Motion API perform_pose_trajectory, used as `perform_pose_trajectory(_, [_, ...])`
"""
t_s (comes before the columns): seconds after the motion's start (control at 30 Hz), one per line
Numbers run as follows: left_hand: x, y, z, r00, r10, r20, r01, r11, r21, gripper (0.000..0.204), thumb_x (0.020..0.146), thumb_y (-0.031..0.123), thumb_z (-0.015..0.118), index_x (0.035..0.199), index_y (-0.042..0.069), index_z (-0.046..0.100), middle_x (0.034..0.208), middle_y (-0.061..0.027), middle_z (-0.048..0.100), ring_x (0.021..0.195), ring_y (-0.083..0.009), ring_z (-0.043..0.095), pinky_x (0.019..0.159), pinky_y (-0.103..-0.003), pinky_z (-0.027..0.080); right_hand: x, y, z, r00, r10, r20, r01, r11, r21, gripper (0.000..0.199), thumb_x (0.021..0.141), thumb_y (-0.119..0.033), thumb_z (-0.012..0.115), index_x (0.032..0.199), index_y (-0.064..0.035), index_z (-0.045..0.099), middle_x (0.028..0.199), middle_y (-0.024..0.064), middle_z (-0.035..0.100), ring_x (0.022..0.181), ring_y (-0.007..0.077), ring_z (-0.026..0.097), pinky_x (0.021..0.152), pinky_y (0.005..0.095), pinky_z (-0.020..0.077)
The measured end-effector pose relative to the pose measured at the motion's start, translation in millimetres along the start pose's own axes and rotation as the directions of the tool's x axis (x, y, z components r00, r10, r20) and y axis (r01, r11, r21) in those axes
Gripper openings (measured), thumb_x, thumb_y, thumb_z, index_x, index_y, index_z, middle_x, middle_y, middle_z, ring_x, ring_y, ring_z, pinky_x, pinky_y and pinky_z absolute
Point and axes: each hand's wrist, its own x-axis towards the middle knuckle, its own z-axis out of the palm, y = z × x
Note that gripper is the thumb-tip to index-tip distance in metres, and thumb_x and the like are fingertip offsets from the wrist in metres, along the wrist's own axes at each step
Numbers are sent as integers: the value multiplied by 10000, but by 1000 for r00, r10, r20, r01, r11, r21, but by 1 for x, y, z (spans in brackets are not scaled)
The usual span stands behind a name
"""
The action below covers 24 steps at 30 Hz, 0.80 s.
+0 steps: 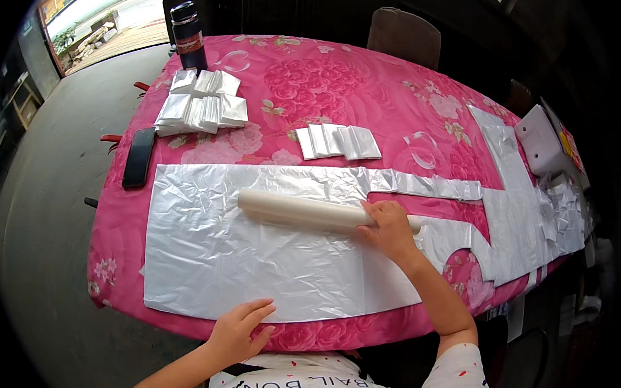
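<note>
A shiny silvery-white plastic sheet lies flat on the table, with two strap-like strips running out to its right; whether it is a bag or an apron I cannot tell. On it rests a pale, smooth roller-like tube, slanting down to the right. My right hand is closed around this tube near its right end. At the sheet's near edge is my left hand, holding nothing, its fingers and thumb apart. Its fingertips reach the edge; contact is hard to judge.
Beyond the sheet lie folded plastic packets, with more packets at the far left. A black phone and a dark bottle stand along the left side. More plastic sheets and a white box occupy the right end.
</note>
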Motion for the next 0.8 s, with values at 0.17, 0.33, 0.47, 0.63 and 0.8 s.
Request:
perform_pose_trajectory(0.17, [63,6,39,996,61,64,-68,992,109,714,776,316,645,1359,60,321,1427,-283,145,1299,-444,213,1050,-466,241,-63,-67,-12,958,82,276,-137,973,187,547,800,-314,637,1206,28,506,1057,176,559,979,324,507,881,395,402])
perform_pose_trajectory(0.33, [100,-4,75,975,217,37,-220,952,210,712,766,494,597,1352,153,378,1453,-267,99,1310,-508,108,1045,-552,189,-103,-36,5,970,-134,203,60,942,332,506,868,-267,531,1279,12,438,1361,186,381,1283,329,321,1049,389,271])
perform_pose_trajectory(0.47, [117,11,79,961,245,126,-268,939,217,713,760,517,593,1315,109,407,1459,-272,66,1324,-509,57,1051,-543,186,-114,31,-10,994,94,61,-98,994,53,487,860,-218,515,1281,13,436,1390,177,353,1300,337,304,1064,391,256])
perform_pose_trajectory(0.63, [136,27,86,932,309,189,-338,930,143,679,730,525,620,1222,76,489,1447,-264,147,1319,-519,63,1042,-538,223,-155,152,-44,902,383,-197,-407,909,-96,431,870,-157,455,1260,28,455,1332,191,429,1249,323,388,1048,378,289])
perform_pose_trajectory(0.8, [142,36,96,922,333,200,-366,916,164,646,719,525,623,1156,57,537,1439,-248,188,1316,-517,86,1040,-523,247,-202,219,-68,717,566,-408,-659,741,-130,354,861,-128,480,1183,8,543,1232,172,532,1173,296,482,1012,348,344])
